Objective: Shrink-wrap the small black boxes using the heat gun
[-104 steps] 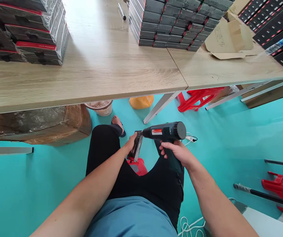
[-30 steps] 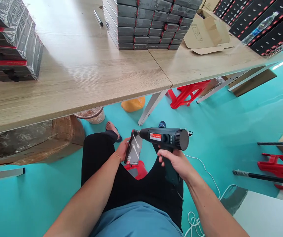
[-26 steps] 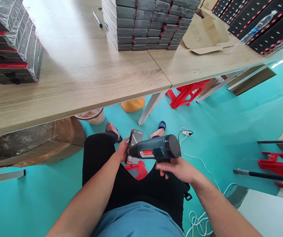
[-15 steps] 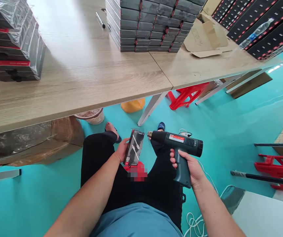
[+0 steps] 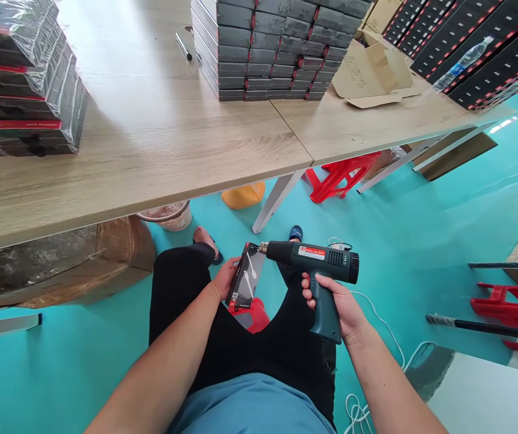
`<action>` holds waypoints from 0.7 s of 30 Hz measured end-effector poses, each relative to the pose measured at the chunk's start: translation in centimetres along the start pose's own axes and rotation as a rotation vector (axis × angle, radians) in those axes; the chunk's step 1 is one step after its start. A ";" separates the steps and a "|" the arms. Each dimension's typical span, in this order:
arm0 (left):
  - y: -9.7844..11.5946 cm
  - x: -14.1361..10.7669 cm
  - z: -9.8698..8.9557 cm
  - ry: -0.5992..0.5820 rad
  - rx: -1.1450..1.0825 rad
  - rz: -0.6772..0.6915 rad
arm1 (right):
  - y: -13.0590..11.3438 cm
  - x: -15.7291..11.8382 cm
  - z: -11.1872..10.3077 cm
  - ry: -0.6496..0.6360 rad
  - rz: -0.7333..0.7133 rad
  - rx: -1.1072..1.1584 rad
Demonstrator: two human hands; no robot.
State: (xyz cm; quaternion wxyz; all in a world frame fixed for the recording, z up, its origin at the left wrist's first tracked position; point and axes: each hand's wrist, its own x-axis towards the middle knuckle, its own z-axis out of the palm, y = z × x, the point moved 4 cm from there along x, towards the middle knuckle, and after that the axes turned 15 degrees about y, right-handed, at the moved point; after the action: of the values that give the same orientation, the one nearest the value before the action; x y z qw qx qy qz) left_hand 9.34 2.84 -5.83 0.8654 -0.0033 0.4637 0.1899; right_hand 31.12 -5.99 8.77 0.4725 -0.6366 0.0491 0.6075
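My left hand [image 5: 226, 278] grips the left edge of a flat black box [image 5: 246, 277] with white cables pictured on its front, held tilted above my lap. In my right hand [image 5: 333, 301] is a dark green heat gun [image 5: 326, 307] with a red label, my fingers wrapped round its handle. Its metal nozzle points left and reaches the upper right edge of the box; whether the two touch I cannot tell. Part of a red seat [image 5: 257, 316] shows between my legs, below the box.
Ahead, a wooden table [image 5: 159, 157] carries wrapped boxes [image 5: 37, 90] at left, stacked dark boxes [image 5: 268, 54], a pen [image 5: 184, 47] and cardboard [image 5: 367, 75]. Beneath stand a large carton [image 5: 114, 256] and a bin [image 5: 173, 217]. A white cord [image 5: 383, 322] trails at right.
The heat gun in my right hand has moved left, its nozzle now at the box's upper edge. The box has tilted a little more and shifted slightly down.
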 end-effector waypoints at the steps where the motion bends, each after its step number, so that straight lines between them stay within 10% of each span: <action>1: 0.0 0.1 0.0 0.007 0.005 0.003 | 0.0 0.0 0.2 -0.002 -0.015 -0.009; 13: 0.1 0.6 -0.5 0.054 -0.028 0.047 | -1.8 -2.1 2.6 -0.038 -0.407 -0.630; 18: 0.4 1.0 -1.0 0.070 -0.074 0.074 | 0.2 -2.7 2.7 -0.232 -0.311 -0.777; 21: 0.2 1.0 -0.7 0.035 -0.062 0.058 | -0.7 -2.3 2.6 -0.065 -0.414 -0.731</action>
State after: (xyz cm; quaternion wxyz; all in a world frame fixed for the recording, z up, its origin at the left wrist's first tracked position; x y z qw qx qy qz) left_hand 9.20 3.22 -6.94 0.8508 -0.0198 0.4726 0.2290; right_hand 29.13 -5.07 11.50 0.3289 -0.7393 -0.3136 0.4969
